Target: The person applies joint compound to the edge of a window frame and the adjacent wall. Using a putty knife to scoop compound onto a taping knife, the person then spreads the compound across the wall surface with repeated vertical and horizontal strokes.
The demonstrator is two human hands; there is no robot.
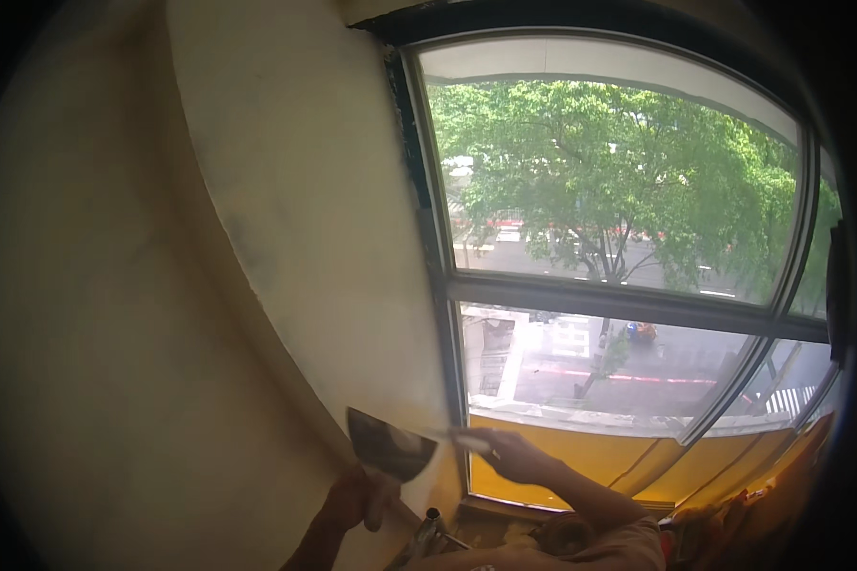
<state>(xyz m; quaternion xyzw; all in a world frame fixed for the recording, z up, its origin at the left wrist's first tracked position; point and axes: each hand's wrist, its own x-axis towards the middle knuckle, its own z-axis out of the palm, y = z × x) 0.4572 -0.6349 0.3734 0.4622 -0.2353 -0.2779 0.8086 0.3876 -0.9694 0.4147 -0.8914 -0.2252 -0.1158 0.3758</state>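
Observation:
My left hand (354,499) is closed around the handle of a wide putty knife (390,447). Its broad dark blade points up in front of the wall's inner corner, with a paler patch on it. From the right, my right hand (516,458) grips a second, narrower putty knife (470,441) by its handle. That tool's thin end points left toward the wide blade; whether the two touch, I cannot tell. Behind both tools is the pale plastered window reveal (324,238).
A dark-framed window (611,297) fills the right side, with a tree (628,171) and a street outside. Yellow-orange material (581,457) shows behind the lower panes. At the bottom a metal pipe (432,515) stands near my arms. The plain wall (124,314) curves along the left.

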